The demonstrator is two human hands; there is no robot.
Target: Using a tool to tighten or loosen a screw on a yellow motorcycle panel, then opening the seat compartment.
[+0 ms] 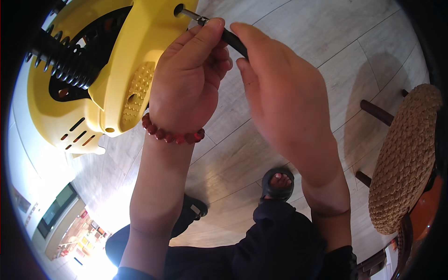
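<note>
A black-handled driver tool (235, 42) with a thin metal shaft reaches up-left to a dark round hole (179, 10) in a yellow plastic body (143, 35). My left hand (185, 79), with a red bead bracelet at its wrist, is closed with thumb and finger on the tool's metal collar just below the shaft. Beside it on the right, my right hand (280, 88) grips the handle, partly covering its lower end. A black coil-spring shock (63, 60) sits in the yellow body's opening at the left.
A round woven stool (399, 158) with dark legs stands at the right. Below are the light plank floor (340, 28) and my feet in dark sandals (277, 184). A bright room with an opening shows at the lower left.
</note>
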